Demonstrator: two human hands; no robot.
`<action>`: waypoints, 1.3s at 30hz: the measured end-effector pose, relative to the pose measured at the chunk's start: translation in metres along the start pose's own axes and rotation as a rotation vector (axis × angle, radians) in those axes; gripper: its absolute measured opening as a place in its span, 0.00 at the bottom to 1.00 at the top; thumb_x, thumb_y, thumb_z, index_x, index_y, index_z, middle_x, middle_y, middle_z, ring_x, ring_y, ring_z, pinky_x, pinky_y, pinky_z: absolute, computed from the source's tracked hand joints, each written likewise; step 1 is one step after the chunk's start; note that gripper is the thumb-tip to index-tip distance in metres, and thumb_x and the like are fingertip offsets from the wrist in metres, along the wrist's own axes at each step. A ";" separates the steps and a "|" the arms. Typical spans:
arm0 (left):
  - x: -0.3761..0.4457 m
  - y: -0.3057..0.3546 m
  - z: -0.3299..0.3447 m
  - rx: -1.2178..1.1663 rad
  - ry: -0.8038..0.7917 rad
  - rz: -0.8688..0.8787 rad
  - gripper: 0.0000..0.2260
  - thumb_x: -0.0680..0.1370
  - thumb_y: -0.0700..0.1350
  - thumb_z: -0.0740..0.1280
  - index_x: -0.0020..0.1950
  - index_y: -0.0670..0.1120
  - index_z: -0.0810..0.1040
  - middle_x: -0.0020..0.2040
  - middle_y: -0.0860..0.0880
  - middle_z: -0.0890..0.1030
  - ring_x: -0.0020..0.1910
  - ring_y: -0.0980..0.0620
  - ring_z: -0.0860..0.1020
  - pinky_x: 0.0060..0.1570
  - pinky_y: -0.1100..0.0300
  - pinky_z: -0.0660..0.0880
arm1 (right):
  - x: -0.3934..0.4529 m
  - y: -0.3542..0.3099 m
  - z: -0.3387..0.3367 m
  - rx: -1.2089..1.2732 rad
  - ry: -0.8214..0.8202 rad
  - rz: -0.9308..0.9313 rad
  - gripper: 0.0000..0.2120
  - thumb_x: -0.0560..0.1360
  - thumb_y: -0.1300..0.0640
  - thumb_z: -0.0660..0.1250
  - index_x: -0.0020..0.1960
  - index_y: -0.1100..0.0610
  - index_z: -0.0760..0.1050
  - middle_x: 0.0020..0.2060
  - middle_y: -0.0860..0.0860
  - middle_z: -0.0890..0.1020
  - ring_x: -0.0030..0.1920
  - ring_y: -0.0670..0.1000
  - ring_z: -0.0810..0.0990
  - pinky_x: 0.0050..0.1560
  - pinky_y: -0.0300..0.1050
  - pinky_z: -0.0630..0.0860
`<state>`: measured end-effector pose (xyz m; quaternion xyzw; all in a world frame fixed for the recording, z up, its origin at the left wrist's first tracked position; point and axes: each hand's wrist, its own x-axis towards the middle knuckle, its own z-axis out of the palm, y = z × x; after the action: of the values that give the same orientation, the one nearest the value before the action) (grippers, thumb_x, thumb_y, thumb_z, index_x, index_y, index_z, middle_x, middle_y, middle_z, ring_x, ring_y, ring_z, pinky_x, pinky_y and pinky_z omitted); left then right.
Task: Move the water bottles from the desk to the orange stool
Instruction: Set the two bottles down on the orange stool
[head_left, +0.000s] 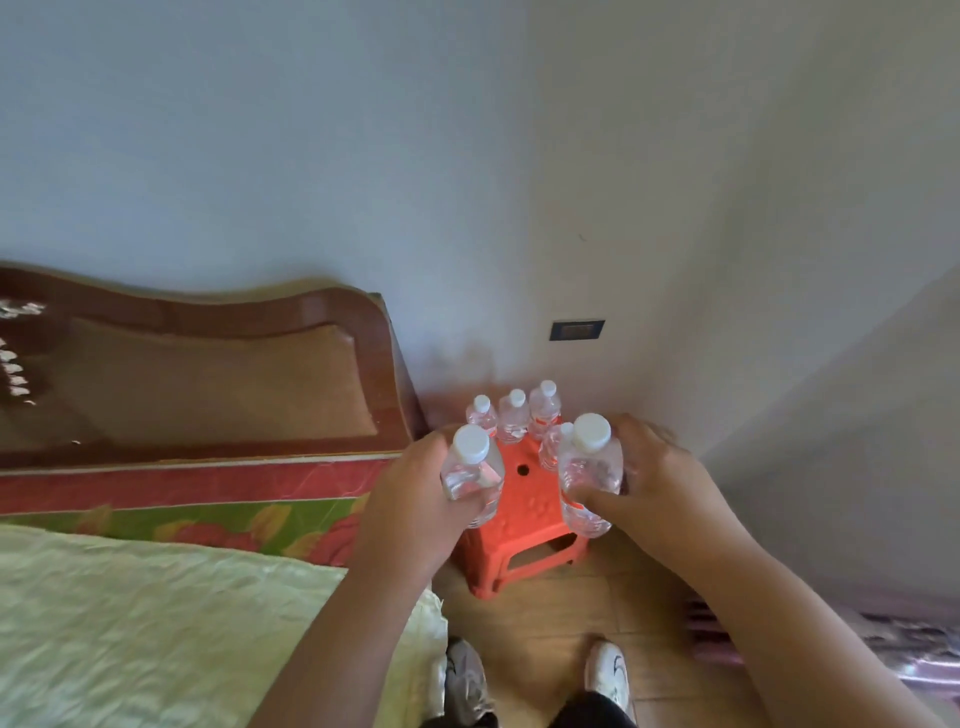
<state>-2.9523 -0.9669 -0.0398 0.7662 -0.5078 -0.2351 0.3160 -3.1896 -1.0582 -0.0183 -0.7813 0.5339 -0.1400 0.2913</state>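
The left hand (415, 499) grips one small clear water bottle (470, 470) around its body, and the right hand (660, 478) grips a second bottle (589, 473) the same way, both held upright just above the orange stool (524, 525). Beyond the hands, four more bottles (514, 418) stand on the far part of the seat, close together. The bottles look full, so rather heavy for their size, with thin smooth walls that can give, so I think a hold around the middle is safest.

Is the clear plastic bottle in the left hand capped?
Capped: a white cap sits on the clear plastic bottle gripped by the left hand.
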 end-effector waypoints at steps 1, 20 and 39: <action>0.005 -0.004 0.003 -0.008 0.003 -0.014 0.21 0.67 0.57 0.78 0.57 0.61 0.75 0.47 0.61 0.81 0.47 0.58 0.80 0.48 0.52 0.78 | 0.008 0.004 0.006 -0.015 0.008 -0.001 0.34 0.65 0.43 0.78 0.68 0.44 0.71 0.59 0.42 0.76 0.63 0.48 0.70 0.54 0.40 0.70; 0.085 -0.118 0.157 -0.022 -0.015 -0.213 0.18 0.71 0.47 0.78 0.59 0.57 0.78 0.50 0.59 0.82 0.51 0.60 0.79 0.50 0.63 0.76 | 0.124 0.111 0.170 0.030 -0.124 0.022 0.32 0.69 0.47 0.77 0.71 0.46 0.71 0.68 0.42 0.71 0.69 0.49 0.69 0.64 0.47 0.73; 0.134 -0.180 0.252 -0.058 -0.063 -0.297 0.25 0.73 0.39 0.74 0.67 0.55 0.76 0.62 0.58 0.79 0.62 0.57 0.76 0.63 0.59 0.74 | 0.179 0.144 0.237 -0.154 -0.209 0.143 0.25 0.74 0.56 0.72 0.68 0.46 0.67 0.63 0.43 0.77 0.61 0.51 0.78 0.45 0.43 0.74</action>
<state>-2.9603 -1.1021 -0.3486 0.8155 -0.3915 -0.3180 0.2838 -3.1029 -1.1868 -0.3096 -0.7716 0.5641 0.0048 0.2937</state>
